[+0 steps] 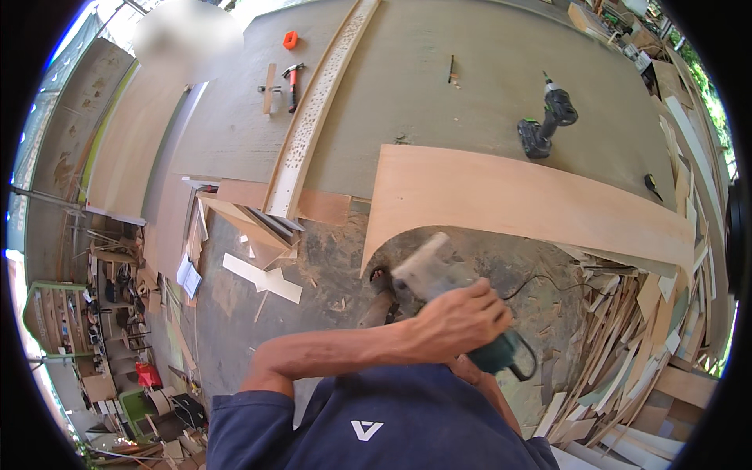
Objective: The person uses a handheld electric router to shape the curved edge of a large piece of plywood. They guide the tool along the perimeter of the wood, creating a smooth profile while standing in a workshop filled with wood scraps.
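Both my hands are at a corded belt sander (492,354) with a teal body; its pale front end is blurred. My left hand (462,319) is closed over the top of it, the left forearm reaching across my body. Mostly hidden behind the sander, my right hand (468,371) grips it low down near its rear. Just beyond the sander's front lies a large plywood panel (470,188) with a curved near edge. The panel rests on the worktable (423,86) and juts past its near side. The sander is held near the curved edge; whether they touch is unclear.
On the table lie a cordless drill (548,121), a hammer (293,86), an orange object (291,39), a tape measure (652,186) and a long pale channel-shaped strip (313,117). Wood offcuts (627,376) pile up at right. A power cord (548,278) and white scraps (262,278) lie below.
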{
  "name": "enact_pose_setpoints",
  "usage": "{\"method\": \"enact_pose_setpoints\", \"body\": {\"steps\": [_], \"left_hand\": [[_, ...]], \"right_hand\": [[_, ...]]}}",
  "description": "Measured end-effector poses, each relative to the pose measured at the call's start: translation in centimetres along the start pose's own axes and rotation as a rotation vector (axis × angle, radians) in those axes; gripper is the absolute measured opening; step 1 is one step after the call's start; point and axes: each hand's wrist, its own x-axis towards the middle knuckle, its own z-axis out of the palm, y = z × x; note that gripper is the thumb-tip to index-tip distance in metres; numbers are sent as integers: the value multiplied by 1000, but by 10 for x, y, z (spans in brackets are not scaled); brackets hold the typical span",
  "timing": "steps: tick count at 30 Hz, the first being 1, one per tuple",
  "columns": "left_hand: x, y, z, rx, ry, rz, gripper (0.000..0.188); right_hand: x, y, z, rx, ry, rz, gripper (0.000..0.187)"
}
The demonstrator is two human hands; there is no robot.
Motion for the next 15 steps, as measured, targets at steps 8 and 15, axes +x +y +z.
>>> {"method": "enact_pose_setpoints", "body": {"steps": [8,15], "left_hand": [[-161,-87,-44,0,-199,-179,43],[-311,-187,-85,-31,-356,-259,61]], "right_hand": [[57,-60,-4,-60,-225,187,42],[105,-15,53,58,238,324,36]]}}
